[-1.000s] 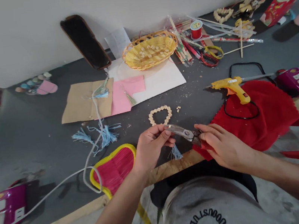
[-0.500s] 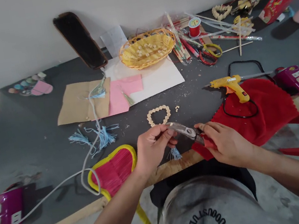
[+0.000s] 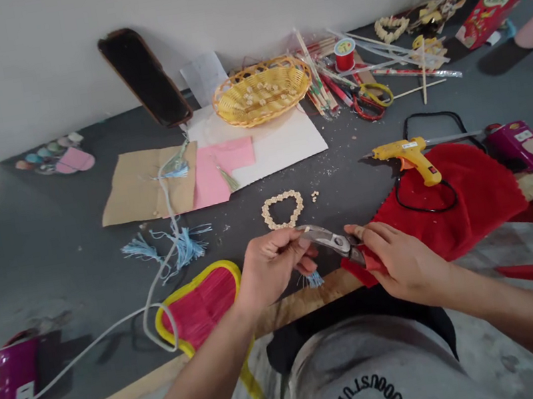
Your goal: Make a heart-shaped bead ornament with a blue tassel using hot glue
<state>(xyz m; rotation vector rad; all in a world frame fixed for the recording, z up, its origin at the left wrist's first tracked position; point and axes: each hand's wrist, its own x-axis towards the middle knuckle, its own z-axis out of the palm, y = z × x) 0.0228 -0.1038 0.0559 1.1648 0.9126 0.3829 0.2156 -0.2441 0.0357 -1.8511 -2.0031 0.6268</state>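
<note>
My right hand [image 3: 399,256] grips a pair of scissors [image 3: 337,242] by the red handles, the metal blades pointing left. At the blade tips, my left hand [image 3: 276,262] is closed in a pinch. What its fingers hold is too small and hidden to make out. Just beyond the blades lies a heart-shaped ring of pale beads [image 3: 283,210] on the dark tabletop, with a few loose pale bits [image 3: 315,196] to its right. A blue tassel [image 3: 315,279] shows below my left fingers, near the table edge.
A yellow glue gun [image 3: 408,153] rests on red cloth [image 3: 478,193] at the right. Behind are a wicker basket [image 3: 232,112] with pale pieces, a phone [image 3: 146,77], sticks and other scissors [image 3: 368,106]. Blue tassels [image 3: 186,249], a white cord and a pink-yellow piece [image 3: 202,304] lie left.
The view has shifted slightly. My hands and the scissors keep nearly the same position, the blade tips still at my left fingers.
</note>
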